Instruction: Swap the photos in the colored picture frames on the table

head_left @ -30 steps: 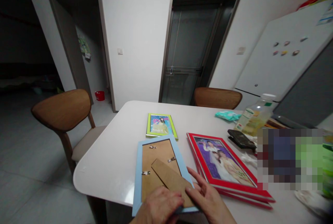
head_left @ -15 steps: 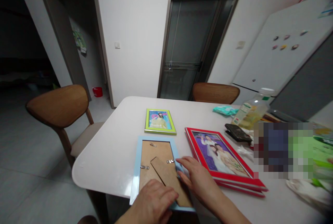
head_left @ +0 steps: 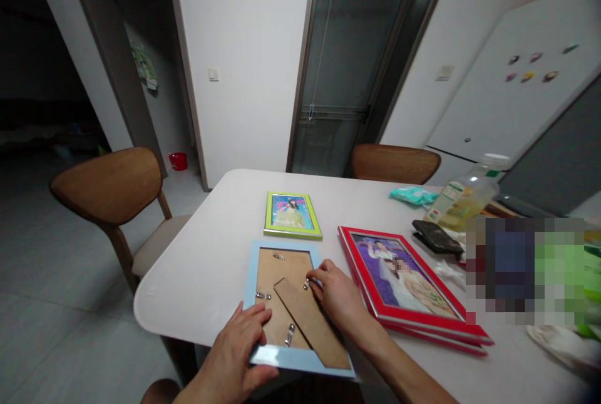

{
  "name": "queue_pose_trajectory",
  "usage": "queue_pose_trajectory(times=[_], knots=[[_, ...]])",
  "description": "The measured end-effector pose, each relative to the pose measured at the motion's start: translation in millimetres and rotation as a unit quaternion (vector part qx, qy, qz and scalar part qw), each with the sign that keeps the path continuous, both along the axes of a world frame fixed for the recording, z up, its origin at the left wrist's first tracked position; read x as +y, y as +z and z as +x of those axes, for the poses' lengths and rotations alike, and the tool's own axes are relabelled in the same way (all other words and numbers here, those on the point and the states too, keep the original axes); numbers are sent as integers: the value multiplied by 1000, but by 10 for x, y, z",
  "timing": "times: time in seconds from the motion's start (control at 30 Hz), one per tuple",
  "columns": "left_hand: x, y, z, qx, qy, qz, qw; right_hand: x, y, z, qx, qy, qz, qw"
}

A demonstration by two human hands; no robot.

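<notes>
A light blue picture frame (head_left: pixel 300 359) lies face down at the near edge of the table, its brown backing board (head_left: pixel 275 275) and slanted stand leg (head_left: pixel 312 329) upward. My left hand (head_left: pixel 241 347) grips its near left corner, fingers on top and thumb along the near border. At the right side, my right hand (head_left: pixel 335 291) has thumb and fingertips closed on a small metal clip (head_left: pixel 307 284), partly covered. Another clip (head_left: pixel 263 295) sits at the left, one more clip (head_left: pixel 290 335) near the bottom, and a hanger (head_left: pixel 278 256) at the top.
Beyond lies a green picture frame (head_left: pixel 293 232). Stacked red picture frames (head_left: pixel 413 316) lie close to my right forearm. Farther right are a black object (head_left: pixel 436 238), a plastic bottle (head_left: pixel 462 194) and a teal packet (head_left: pixel 413 195). Wooden chairs (head_left: pixel 110 185) stand around the table (head_left: pixel 201 266).
My left hand has shifted left from the stand leg to the frame's corner, uncovering the bottom clip. My right hand has moved from the frame's right border onto the right clip.
</notes>
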State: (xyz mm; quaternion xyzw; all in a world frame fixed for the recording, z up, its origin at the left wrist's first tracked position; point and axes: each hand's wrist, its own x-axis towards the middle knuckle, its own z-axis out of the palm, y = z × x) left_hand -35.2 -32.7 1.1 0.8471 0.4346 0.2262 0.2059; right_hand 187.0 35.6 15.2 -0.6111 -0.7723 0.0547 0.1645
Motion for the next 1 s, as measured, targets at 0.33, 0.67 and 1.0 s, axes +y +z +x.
queue_pose_trajectory(times=[0.33, 0.67, 1.0], knots=[[19, 10, 3, -1, -2, -8, 1000, -355, 145, -213, 68, 258, -39, 963], [29, -45, -17, -27, -8, 0, 1000, -325, 143, -330, 121, 222, -74, 965], [29, -20, -2, -44, -6, 0, 999, -21, 117, -792, 62, 143, -32, 987]])
